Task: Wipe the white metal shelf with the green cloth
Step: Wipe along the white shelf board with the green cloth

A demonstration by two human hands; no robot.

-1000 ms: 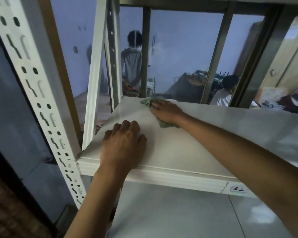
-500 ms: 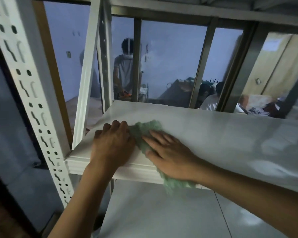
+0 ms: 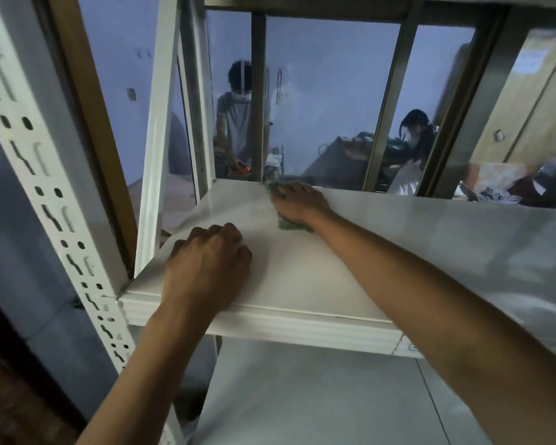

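The white metal shelf [image 3: 302,271] runs across the middle of the head view, held by perforated white uprights. My right hand [image 3: 297,203] lies flat on the green cloth [image 3: 288,223] near the shelf's far edge, pressing it down; green fabric shows past the fingertips and below the wrist. My left hand [image 3: 206,261] rests on the near left corner of the shelf, its fingers bent against the surface and holding nothing.
A perforated white upright [image 3: 42,175] stands at the near left, another white post [image 3: 159,130] behind it. A lower shelf [image 3: 302,396] lies beneath. Beyond the frame, a person [image 3: 238,123] stands and another [image 3: 414,133] sits by a cluttered table.
My right hand has pushed the green cloth from the shelf's near edge out to its far edge. My left hand has stayed at the near left corner, its fingers curling more.
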